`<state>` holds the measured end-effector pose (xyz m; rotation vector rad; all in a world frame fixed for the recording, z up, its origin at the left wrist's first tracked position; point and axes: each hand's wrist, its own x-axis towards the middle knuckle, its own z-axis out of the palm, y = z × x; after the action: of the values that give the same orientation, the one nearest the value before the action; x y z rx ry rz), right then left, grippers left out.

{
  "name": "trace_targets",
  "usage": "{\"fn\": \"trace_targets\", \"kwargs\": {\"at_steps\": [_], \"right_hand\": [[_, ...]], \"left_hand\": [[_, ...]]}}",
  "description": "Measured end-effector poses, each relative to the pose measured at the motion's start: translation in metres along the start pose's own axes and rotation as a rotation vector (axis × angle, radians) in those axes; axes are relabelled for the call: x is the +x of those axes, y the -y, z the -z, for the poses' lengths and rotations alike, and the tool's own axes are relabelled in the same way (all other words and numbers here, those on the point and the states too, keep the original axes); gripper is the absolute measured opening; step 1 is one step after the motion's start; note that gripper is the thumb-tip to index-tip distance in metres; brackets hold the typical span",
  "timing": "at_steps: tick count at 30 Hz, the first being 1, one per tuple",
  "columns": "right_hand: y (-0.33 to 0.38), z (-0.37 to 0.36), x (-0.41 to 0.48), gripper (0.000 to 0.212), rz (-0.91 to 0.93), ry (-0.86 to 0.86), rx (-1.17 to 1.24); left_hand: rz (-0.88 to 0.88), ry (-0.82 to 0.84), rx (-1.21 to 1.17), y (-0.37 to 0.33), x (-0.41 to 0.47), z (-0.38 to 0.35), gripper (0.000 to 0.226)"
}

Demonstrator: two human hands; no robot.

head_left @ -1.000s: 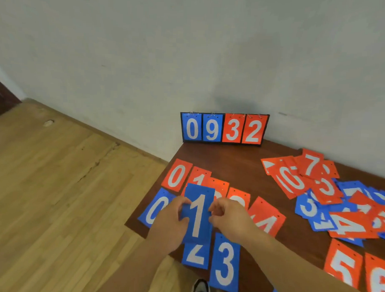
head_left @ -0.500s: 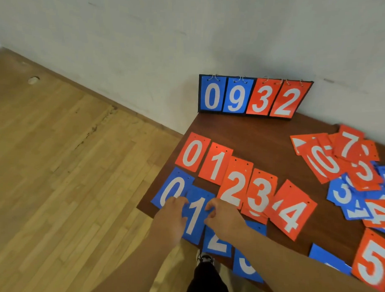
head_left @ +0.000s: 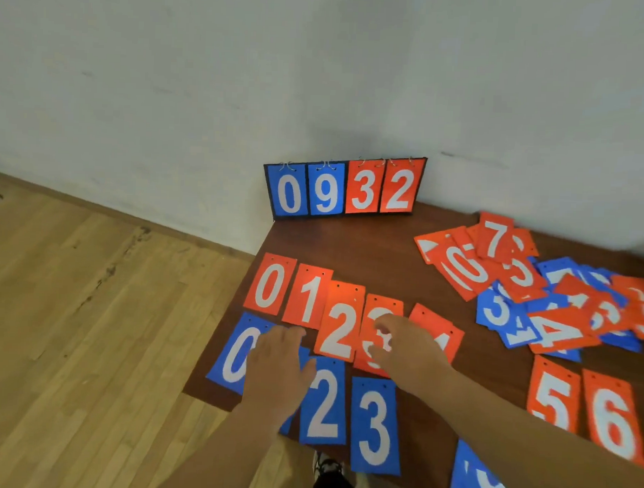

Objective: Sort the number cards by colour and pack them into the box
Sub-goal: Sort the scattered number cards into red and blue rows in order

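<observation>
On the dark desk (head_left: 349, 244), near its left edge, two rows of number cards lie face up: an orange row (head_left: 308, 294) reading 0 to 4 and, nearer the person, a blue row (head_left: 326, 401) showing 0, 2 and 3. The left hand (head_left: 278, 362), released with fingers loosely straight, is over the gap between blue 0 and blue 2. The right hand (head_left: 404, 347), relaxed and blurred, grasps nothing and covers part of orange 3. Orange 5 (head_left: 554, 394) and orange 6 (head_left: 612, 418) lie to the right, with a mixed pile (head_left: 552, 292) of both colours behind them. A flip scoreboard (head_left: 346, 190) reading 0932 stands at the wall.
</observation>
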<state>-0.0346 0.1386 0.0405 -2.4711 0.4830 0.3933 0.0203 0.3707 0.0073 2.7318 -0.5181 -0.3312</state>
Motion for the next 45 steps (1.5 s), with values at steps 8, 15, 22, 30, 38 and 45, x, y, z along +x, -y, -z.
{"fn": "trace_targets", "kwargs": {"at_steps": [8, 15, 22, 30, 38, 45], "right_hand": [[-0.111, 0.081, -0.072, 0.052, -0.151, -0.276, 0.042], [-0.230, 0.139, -0.152, 0.052, -0.281, -0.410, 0.138], [-0.317, 0.177, -0.202, 0.053, -0.268, -0.448, 0.120], [-0.354, 0.203, -0.208, 0.057, -0.200, -0.403, 0.101], [-0.335, 0.204, -0.164, 0.060, -0.185, -0.309, 0.122], [-0.317, 0.205, -0.104, 0.053, -0.197, -0.224, 0.169]], "left_hand": [[-0.278, -0.047, 0.103, -0.133, 0.015, -0.004, 0.050], [-0.332, -0.040, 0.161, -0.250, -0.012, -0.034, 0.057], [-0.285, -0.066, 0.131, -0.333, -0.044, -0.065, 0.062], [-0.190, -0.091, 0.110, -0.365, -0.059, -0.070, 0.066], [-0.086, -0.064, 0.122, -0.343, -0.028, -0.050, 0.069], [-0.024, -0.017, 0.115, -0.326, 0.041, -0.045, 0.075]]}}
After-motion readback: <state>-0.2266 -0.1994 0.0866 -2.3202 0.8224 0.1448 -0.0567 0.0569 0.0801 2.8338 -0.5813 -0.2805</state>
